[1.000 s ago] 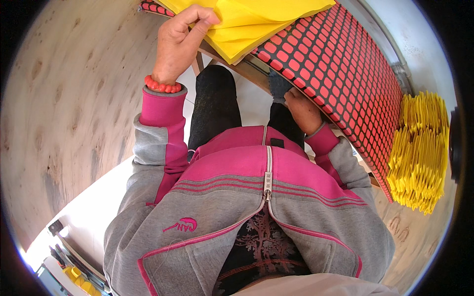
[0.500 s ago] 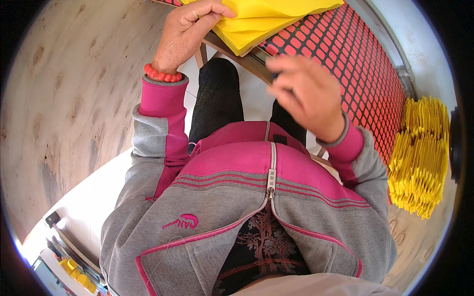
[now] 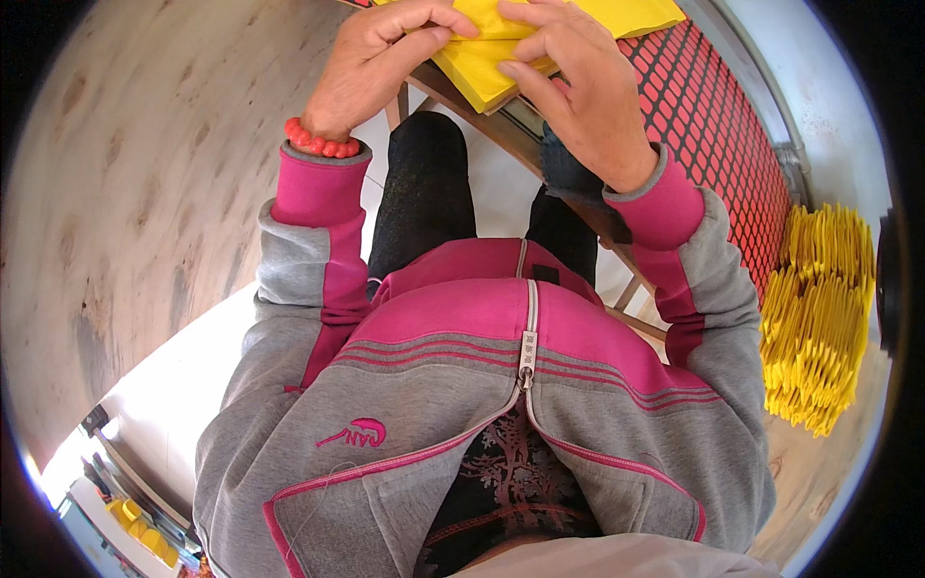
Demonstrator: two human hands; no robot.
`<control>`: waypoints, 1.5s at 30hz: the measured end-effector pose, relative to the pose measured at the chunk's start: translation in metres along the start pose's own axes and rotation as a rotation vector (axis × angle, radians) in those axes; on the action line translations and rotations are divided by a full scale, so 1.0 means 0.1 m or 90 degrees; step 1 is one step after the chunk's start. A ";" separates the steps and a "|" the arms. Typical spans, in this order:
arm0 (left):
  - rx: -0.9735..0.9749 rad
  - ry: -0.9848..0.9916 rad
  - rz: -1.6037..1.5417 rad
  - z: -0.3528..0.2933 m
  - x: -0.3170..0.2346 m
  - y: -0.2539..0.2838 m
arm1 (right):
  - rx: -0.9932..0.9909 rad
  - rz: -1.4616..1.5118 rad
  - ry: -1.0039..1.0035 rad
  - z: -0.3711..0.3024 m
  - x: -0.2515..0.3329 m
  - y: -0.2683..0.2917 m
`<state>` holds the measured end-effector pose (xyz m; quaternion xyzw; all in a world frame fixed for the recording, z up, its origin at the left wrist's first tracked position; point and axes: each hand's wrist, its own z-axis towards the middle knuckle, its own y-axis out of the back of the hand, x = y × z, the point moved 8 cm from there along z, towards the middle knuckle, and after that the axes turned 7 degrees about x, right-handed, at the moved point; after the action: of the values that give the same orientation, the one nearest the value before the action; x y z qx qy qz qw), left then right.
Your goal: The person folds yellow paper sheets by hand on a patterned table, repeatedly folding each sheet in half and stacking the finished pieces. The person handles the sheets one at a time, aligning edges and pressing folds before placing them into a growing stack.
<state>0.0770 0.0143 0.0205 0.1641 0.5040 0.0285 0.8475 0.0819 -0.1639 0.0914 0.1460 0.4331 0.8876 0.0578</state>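
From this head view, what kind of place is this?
Probably a small workshop or hand-assembly station, not a home. Both hands, left hand and right hand, press yellow folded sheets on a table topped with red mesh; a large stack of identical yellow pieces sits on the wooden floor.

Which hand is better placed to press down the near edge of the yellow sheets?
Probably the right hand: its fingers lie flat across the yellow sheets, while the left hand pinches their corner.
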 end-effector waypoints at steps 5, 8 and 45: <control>0.012 0.001 0.029 -0.01 0.02 0.00 | -0.008 0.057 -0.029 -0.01 -0.08 -0.05; 0.001 -0.048 0.089 0.00 -0.04 0.02 | -0.011 0.080 -0.035 -0.01 -0.11 -0.06; -0.200 -0.002 -0.088 0.00 0.17 0.01 | 0.364 -0.240 -0.307 -2.15 -0.46 -0.63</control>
<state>0.0860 0.0192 0.0067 -0.0052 0.5020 0.0482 0.8635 0.0573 -0.2967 -0.0929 0.2784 0.6552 0.6457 0.2760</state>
